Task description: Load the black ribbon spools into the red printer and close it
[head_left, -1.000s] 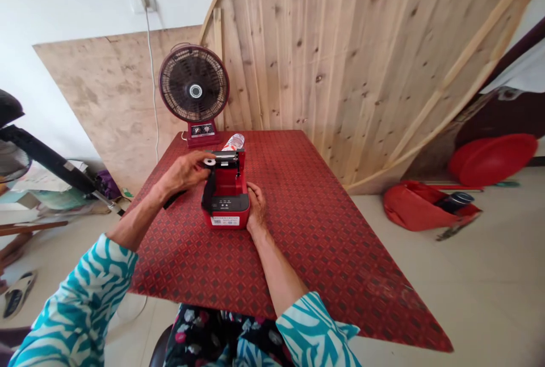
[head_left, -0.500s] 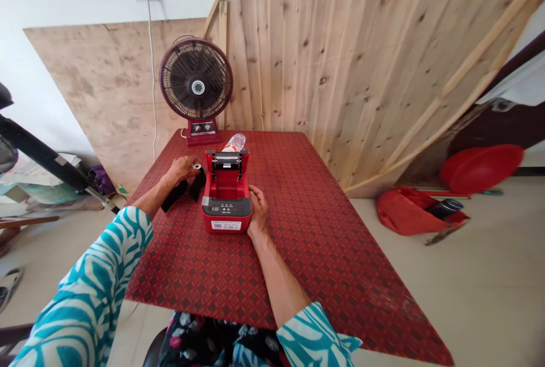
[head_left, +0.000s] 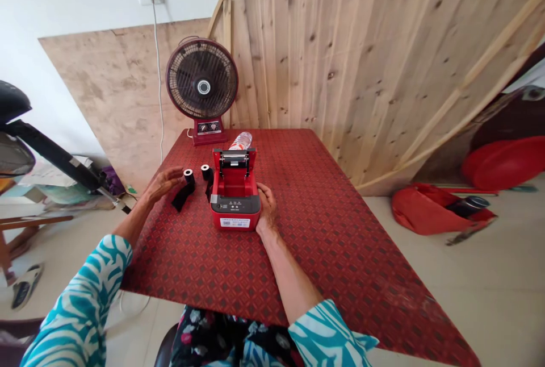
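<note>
A small red label printer (head_left: 236,222) with a dark front panel stands on the table, its lid raised and its red inner bay bare. My right hand (head_left: 266,208) grips the printer's right side. Left of the printer, two black rolls with white ends stand upright: the left roll (head_left: 188,177) has a loose black strip trailing toward me, and the right roll (head_left: 206,174) is close to the printer. My left hand (head_left: 165,183) is just left of the left roll, fingers stretched out and holding nothing.
Behind the printer lies a clear plastic bottle (head_left: 241,141). A dark red fan (head_left: 203,80) stands at the table's far left corner. The table (head_left: 323,242) has a red patterned cover. A red bag (head_left: 419,211) rests on the floor at right.
My left hand has drawn back to the left from the rolls, and both now show plainly. The right hand still holds the printer. The whole view has shifted slightly.
</note>
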Tool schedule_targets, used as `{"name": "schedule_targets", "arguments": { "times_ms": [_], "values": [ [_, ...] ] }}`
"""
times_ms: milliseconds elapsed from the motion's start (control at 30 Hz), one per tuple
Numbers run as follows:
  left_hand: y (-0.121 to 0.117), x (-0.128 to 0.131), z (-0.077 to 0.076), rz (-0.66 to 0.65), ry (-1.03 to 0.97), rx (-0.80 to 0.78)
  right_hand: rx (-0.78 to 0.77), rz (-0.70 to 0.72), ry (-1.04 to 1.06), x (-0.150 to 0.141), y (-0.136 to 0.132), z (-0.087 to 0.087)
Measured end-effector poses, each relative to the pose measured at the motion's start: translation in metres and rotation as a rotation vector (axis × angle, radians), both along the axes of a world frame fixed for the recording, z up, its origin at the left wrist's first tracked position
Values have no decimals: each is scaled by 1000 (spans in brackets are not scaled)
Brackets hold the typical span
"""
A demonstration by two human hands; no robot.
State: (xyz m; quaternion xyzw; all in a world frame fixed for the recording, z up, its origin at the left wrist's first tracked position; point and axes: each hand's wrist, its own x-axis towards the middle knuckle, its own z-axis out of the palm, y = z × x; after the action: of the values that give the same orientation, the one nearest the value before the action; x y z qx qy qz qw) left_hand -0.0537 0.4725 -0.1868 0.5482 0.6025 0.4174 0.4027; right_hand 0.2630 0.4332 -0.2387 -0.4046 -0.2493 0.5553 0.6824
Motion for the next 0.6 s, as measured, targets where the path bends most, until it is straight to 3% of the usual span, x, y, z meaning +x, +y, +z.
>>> {"name": "schedule_targets", "arguments": {
  "times_ms": [200, 367, 467, 600],
  "values": [
    [-4, 18, -17, -45, 41, 70, 11, -7, -18, 0, 2, -4],
    [-6, 16, -17, 21, -38, 71, 15, -8, 17, -1, 2, -1],
    [-24, 24, 2, 21, -125, 120, 14, -2, 14, -1, 2, 0],
    [-49, 65, 46, -158, -86, 166, 24, -8, -6, -2, 3, -2]
  ]
}}
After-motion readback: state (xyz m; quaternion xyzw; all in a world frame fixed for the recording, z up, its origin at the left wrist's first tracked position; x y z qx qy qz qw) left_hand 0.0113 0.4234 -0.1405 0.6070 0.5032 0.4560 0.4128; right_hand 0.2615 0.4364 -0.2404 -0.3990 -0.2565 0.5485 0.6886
